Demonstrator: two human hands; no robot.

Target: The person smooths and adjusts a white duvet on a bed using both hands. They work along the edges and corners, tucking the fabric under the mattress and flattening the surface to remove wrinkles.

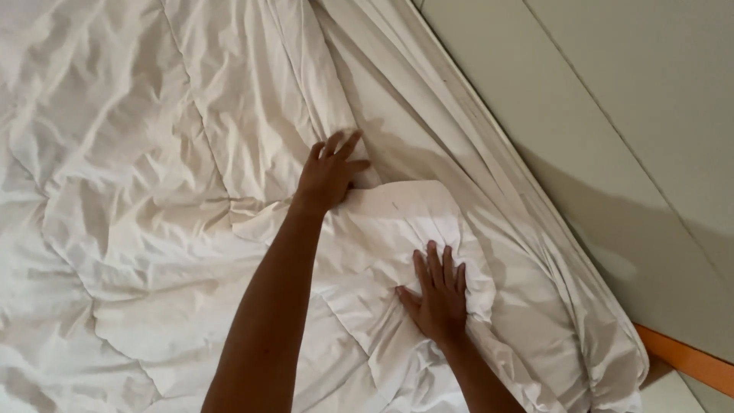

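**Both hands flat on a folded corner of white duvet, near the bed's right edge**

Bed [428,84]: fills most of the view, edge running diagonally from top centre to lower right. A pale wall panel [612,115] lies beyond that edge, with an orange strip [688,359] low at the right.

Duvet [130,199]: white, quilted, heavily creased, spread over the left and middle. One corner is turned back on itself, forming a folded flap [405,222] right of centre, close to the bed edge. Its long axis runs roughly left to right.

Left hand [329,176]: farther out, fingers spread, open, palm down at the flap's far-left end where it meets the bunched sheet [397,122]. Gripping nothing that I can see.

Right hand [440,294]: nearer, open, flat, pressing the flap's near side. The flap lies between the two hands, touching both.

Nothing stands between the hands; only loose folds hang off the right edge.
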